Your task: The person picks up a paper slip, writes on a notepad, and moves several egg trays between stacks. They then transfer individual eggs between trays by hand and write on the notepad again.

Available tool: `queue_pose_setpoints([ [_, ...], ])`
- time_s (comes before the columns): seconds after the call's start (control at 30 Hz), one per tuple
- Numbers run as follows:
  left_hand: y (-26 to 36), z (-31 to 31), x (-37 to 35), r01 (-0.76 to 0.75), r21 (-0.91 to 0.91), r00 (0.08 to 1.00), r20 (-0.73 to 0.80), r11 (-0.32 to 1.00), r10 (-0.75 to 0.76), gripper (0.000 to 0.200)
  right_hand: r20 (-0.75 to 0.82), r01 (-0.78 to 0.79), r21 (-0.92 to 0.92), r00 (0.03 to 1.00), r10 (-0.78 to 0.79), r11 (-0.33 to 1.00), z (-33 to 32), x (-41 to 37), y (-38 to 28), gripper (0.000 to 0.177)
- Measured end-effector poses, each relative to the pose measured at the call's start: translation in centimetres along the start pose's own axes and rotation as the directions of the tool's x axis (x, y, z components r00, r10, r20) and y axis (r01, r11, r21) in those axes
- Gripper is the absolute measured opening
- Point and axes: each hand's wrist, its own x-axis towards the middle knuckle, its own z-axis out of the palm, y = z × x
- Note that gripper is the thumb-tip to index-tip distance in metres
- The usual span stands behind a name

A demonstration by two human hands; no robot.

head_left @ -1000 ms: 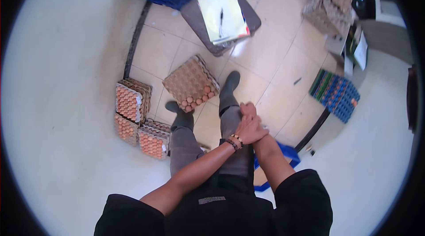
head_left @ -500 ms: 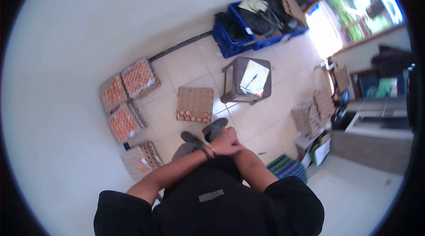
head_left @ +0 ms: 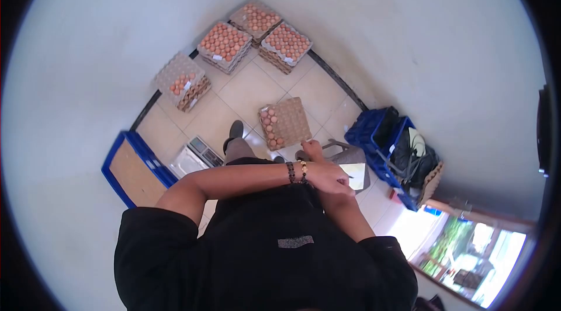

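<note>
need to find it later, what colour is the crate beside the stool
The crate is blue; head view shows it.

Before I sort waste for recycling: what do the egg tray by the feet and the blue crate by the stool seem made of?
Egg tray: likely moulded paper pulp, matt grey-brown, dimpled cups. Blue crate: probably rigid plastic, even saturated colour, thick straight rim; gloss too small to judge.
</note>
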Motion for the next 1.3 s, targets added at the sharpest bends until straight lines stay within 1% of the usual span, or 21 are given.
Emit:
queue_pose_setpoints([
  [0.03,-0.2,1.3,0.5,0.026,0.011,0.997,-0.072,1.000,-0.025,0.057,0.000,0.034,-0.009,0.999,-0.034,0.999,-0.1,0.0,1.0,0.049],
  [0.07,-0.6,2.3,0.8,0.193,0.095,0.971,-0.164,0.977,-0.176,0.062,-0.037,0.046,-0.009,0.998,-0.046,0.999,-0.2,0.1,1.8,0.049],
  [0.13,-3.0,5.9,2.5,0.314,0.096,0.921,-0.274,0.944,-0.278,0.064,-0.108,0.066,0.004,0.992,-0.065,0.998,0.0,-0.9,3.1,0.050],
  [0.17,-4.3,7.9,3.4,0.371,0.089,0.887,-0.329,0.924,-0.325,0.065,-0.052,0.083,-0.024,0.995,-0.084,0.996,-0.3,-2.2,4.6,0.049],
  [0.2,-3.3,9.3,3.5,0.352,0.163,0.886,-0.375,0.922,-0.272,0.066,0.002,0.112,-0.048,0.994,-0.112,0.993,-0.8,-3.7,5.7,0.048],
  [0.23,-2.4,11.0,3.7,0.335,0.063,0.867,-0.412,0.940,-0.281,0.063,0.061,0.135,-0.071,0.990,-0.131,0.988,-0.7,-4.5,6.9,0.048],
  [0.33,1.6,13.7,2.2,0.238,-0.072,0.940,-0.234,0.968,-0.249,0.058,0.158,0.062,-0.165,0.987,-0.035,0.984,1.3,-6.2,12.0,0.047],
  [0.43,2.8,15.7,1.5,0.101,-0.139,0.961,-0.243,0.985,-0.133,0.056,0.302,-0.171,-0.098,0.933,0.193,0.980,5.1,-5.6,14.9,0.045],
  [0.47,2.8,16.6,1.1,0.072,-0.165,0.948,-0.294,0.984,-0.119,0.055,0.311,-0.083,-0.143,0.942,0.124,0.986,3.6,-5.3,15.7,0.045],
  [0.53,1.6,18.4,0.7,0.041,-0.179,0.915,-0.389,0.983,-0.109,0.053,0.260,-0.058,-0.024,0.964,0.062,0.998,3.2,-7.2,13.9,0.044],
  [0.57,0.7,19.0,1.1,0.168,-0.127,0.918,-0.342,0.978,-0.202,0.053,0.225,-0.041,0.034,0.974,0.032,0.999,2.7,-8.1,13.6,0.044],
  [0.63,-1.1,19.6,1.7,0.404,0.000,0.882,-0.264,0.915,-0.390,0.053,0.181,0.114,-0.024,0.978,-0.108,0.993,5.4,-5.5,17.4,0.042],
  [0.8,-2.3,25.0,0.7,0.346,-0.137,0.890,-0.265,0.928,-0.371,0.050,0.131,0.429,-0.333,0.903,-0.409,0.840,8.4,-7.1,22.7,0.034],
  [0.87,-1.3,27.4,0.3,0.310,-0.073,0.927,-0.200,0.948,-0.318,0.048,0.128,0.307,-0.201,0.950,-0.286,0.930,7.9,-12.3,22.6,0.041],
  [0.97,3.5,29.4,-2.3,0.256,-0.203,0.958,-0.077,0.945,-0.276,0.049,0.120,0.231,-0.138,0.969,-0.216,0.963,6.9,-16.8,23.9,0.044],
  [1.07,5.8,32.6,-2.9,0.096,-0.265,0.986,-0.103,0.959,-0.127,0.051,0.148,0.167,-0.125,0.978,-0.148,0.978,7.3,-17.2,25.6,0.043],
  [1.17,4.6,34.6,-3.0,0.137,-0.177,0.929,-0.319,0.975,-0.188,0.055,0.144,0.130,-0.088,0.983,-0.117,0.988,7.9,-15.5,28.7,0.040],
  [1.2,3.5,34.8,-2.7,0.307,-0.216,0.874,-0.322,0.927,-0.364,0.060,0.116,0.127,-0.083,0.986,-0.117,0.988,7.6,-16.6,28.3,0.037],
  [1.23,2.3,35.2,-2.4,0.352,-0.129,0.854,-0.362,0.927,-0.374,0.062,0.089,0.124,-0.076,0.989,-0.117,0.989,7.6,-17.7,27.8,0.034],
  [1.27,1.3,35.7,-2.2,0.396,-0.044,0.833,-0.402,0.917,-0.379,0.065,-0.030,0.096,-0.192,0.994,-0.103,0.977,8.2,-19.1,27.3,0.044],
  [1.3,2.5,35.4,-2.6,0.432,-0.053,0.813,-0.408,0.900,-0.415,0.066,-0.019,0.113,-0.190,0.993,-0.118,0.975,7.9,-19.6,27.5,0.043],
])
